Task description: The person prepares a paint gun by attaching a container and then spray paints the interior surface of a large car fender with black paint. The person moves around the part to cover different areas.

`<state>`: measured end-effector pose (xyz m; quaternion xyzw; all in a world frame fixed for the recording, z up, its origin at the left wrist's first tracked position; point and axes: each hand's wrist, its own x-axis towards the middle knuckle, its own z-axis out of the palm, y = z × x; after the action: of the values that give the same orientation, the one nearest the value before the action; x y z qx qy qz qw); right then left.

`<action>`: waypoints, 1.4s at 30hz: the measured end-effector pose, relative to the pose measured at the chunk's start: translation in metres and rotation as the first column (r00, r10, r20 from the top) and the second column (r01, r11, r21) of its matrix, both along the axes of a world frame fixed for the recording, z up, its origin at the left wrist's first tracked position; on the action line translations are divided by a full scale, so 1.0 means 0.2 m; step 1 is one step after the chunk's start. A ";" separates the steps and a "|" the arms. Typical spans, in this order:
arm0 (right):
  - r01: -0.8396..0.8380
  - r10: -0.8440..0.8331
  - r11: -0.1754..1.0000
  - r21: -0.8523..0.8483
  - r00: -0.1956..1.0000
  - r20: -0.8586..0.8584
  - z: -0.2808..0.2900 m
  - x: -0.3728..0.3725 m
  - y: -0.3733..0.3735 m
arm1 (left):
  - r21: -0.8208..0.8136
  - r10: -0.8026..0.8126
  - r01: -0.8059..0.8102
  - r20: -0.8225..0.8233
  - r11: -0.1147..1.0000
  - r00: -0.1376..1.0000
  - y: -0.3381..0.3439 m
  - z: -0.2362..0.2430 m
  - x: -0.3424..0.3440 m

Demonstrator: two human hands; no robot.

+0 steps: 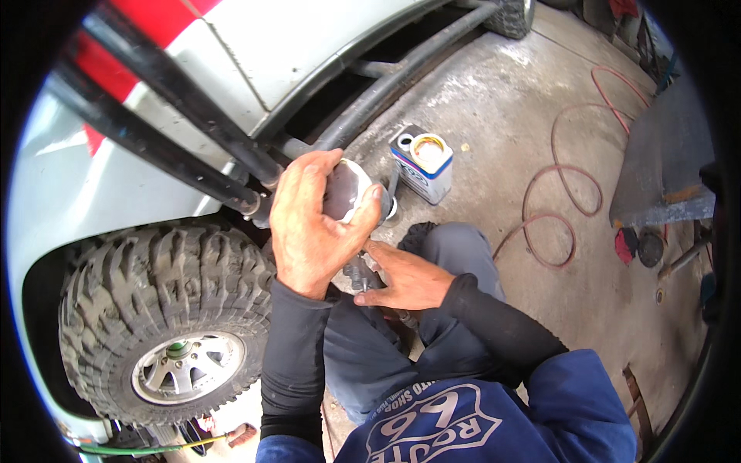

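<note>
Round-faced tool (pixel 340 190) in left hand (pixel 309 235), near white can (pixel 434 186), contents hidden.

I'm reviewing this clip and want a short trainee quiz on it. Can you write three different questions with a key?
1. Which hand has its fingers and thumb around the round disc?
2. True or false: the rectangular can stands on top of the tyre.
3. Where does the reddish hose lie?
A) Wrapped around the wheel
B) Across the person's lap
C) In loops on the floor, to the right of the can

Key
1. The left hand; the right hand is lower, on the body of the tool.
2. False; it stands on the floor.
3. C
</note>
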<state>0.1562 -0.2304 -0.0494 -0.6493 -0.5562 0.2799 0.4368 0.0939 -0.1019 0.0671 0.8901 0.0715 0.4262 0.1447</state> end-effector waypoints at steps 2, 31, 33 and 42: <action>-0.002 0.002 1.000 0.010 0.998 -0.059 0.00 -0.06 0.08 | 0.013 0.072 -0.071 -0.017 0.997 0.997 -0.02 0.05 -0.02; -0.406 0.432 0.886 0.224 0.898 -0.081 0.21 -0.39 0.22 | 0.015 0.178 -0.178 -0.055 0.984 0.982 0.02 0.32 -0.82; -0.461 0.474 0.871 0.170 0.879 -0.045 0.21 -0.42 0.26 | 0.112 0.402 -0.391 -0.109 0.914 0.909 -0.02 0.29 -0.82; -0.626 0.631 0.773 0.100 0.775 -0.025 0.15 -0.56 0.37 | -0.452 0.534 -0.450 0.070 0.770 0.843 -0.06 0.21 -1.02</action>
<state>0.0445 -0.1565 -0.0204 -0.3984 -0.7399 0.4039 0.3615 -0.1096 -0.1146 0.1100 0.7414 0.3781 0.5085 0.2210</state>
